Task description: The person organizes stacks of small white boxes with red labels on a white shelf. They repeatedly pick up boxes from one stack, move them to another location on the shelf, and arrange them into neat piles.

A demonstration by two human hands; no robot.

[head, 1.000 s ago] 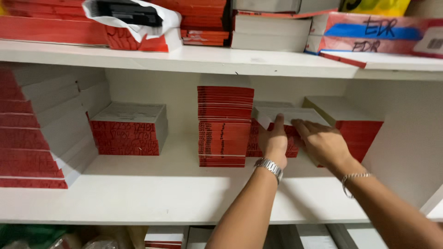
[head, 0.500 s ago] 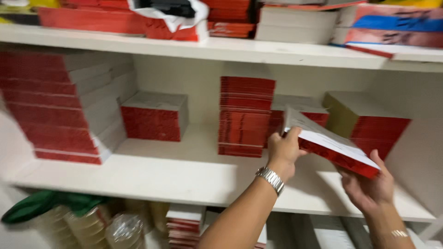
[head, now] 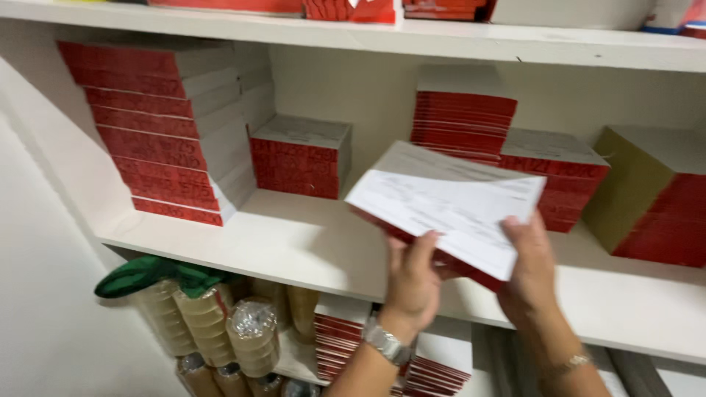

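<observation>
White shelf [head: 294, 242] holds red-edged booklet stacks [head: 165, 132] at ten o'clock; left hand [head: 413, 283] and right hand [head: 531, 266] grip a booklet bundle [head: 448, 202].

A white wooden shelf [head: 294, 246] carries stacks of thin red-spined booklets: a tall leaning stack [head: 158, 129] at the left, a short stack [head: 300, 156] beside it, a tall narrow stack [head: 462, 117] against the back wall, and two lower stacks [head: 559, 176] [head: 658, 195] at the right.
</observation>
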